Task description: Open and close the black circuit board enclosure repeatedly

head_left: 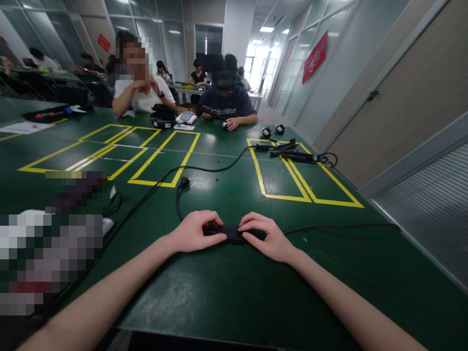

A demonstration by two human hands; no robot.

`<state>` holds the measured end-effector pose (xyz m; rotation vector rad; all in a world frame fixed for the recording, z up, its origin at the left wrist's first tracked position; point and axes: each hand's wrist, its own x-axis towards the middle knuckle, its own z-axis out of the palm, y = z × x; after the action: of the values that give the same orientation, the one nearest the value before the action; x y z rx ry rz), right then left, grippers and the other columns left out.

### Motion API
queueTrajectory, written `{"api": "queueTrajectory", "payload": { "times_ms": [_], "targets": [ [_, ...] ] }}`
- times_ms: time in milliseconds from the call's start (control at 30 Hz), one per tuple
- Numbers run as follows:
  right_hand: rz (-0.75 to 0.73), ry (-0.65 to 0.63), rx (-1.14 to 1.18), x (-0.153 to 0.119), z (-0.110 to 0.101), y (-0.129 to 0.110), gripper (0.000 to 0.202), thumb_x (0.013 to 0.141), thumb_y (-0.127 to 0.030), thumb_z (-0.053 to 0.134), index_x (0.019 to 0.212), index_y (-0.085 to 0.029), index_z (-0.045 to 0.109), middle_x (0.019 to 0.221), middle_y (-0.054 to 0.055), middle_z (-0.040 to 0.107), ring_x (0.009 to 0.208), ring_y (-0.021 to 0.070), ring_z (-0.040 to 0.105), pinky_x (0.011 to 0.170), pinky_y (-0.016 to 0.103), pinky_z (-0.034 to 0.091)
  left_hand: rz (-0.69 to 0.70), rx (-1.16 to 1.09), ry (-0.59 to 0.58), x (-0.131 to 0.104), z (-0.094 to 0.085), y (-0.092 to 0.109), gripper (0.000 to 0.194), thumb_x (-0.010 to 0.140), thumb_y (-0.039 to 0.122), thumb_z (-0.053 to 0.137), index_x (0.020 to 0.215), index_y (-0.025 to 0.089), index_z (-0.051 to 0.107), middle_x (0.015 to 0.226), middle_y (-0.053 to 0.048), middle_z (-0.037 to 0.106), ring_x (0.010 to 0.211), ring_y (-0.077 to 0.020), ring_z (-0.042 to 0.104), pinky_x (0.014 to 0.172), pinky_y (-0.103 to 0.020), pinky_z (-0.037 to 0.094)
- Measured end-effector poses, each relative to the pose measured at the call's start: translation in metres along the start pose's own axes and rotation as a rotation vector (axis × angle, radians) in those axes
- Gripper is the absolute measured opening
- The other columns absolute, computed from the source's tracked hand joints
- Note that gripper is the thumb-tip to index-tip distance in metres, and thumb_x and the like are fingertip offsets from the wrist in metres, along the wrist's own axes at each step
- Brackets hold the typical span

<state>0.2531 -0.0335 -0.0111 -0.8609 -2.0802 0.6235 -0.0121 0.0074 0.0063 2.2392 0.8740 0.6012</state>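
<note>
A black power adapter (234,233) lies on the green table in front of me. My left hand (199,231) grips its left end between thumb and fingers. On the other end, my right hand (265,236) has its thumb and fingertips closed. A thick cord with a black plug (185,182) curves from behind my left hand, the plug resting on the table. From behind my right hand a thinner black cable (340,225) runs right towards the table's edge. The adapter's two ends are partly covered by my fingers.
Yellow tape rectangles mark the green table (219,292). Another black cable (204,169) crosses it towards a bundle of black gear (300,155) at the right. Blurred-out items lie at the left. Two people sit across the table, near a black case (163,117).
</note>
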Motion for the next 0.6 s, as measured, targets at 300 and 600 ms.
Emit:
{"api": "queueTrajectory", "payload": {
  "times_ms": [300, 600],
  "targets": [
    [-0.127, -0.101, -0.208, -0.004, 0.002, 0.008, 0.038, 0.085, -0.02, 0.078, 0.121, -0.021, 0.066, 0.114, 0.012, 0.072, 0.103, 0.0261, 0.069, 0.087, 0.042, 0.058, 0.128, 0.25, -0.047, 0.0, 0.007, -0.001, 0.031, 0.08, 0.025, 0.079, 0.108, 0.02, 0.066, 0.101, -0.004, 0.072, 0.095, -0.0222, 0.068, 0.079, -0.03, 0.051],
    [-0.104, -0.131, -0.327, -0.001, 0.007, 0.005, 0.035, 0.093, -0.026, 0.071, 0.125, -0.017, 0.061, 0.111, 0.014, 0.072, 0.097, 0.0271, 0.068, 0.084, 0.042, 0.057, 0.133, 0.371, -0.037, 0.003, 0.013, 0.005, 0.029, 0.085, 0.031, 0.074, 0.109, 0.019, 0.061, 0.104, -0.006, 0.071, 0.092, -0.0239, 0.068, 0.077, -0.032, 0.052]
  ]
}}
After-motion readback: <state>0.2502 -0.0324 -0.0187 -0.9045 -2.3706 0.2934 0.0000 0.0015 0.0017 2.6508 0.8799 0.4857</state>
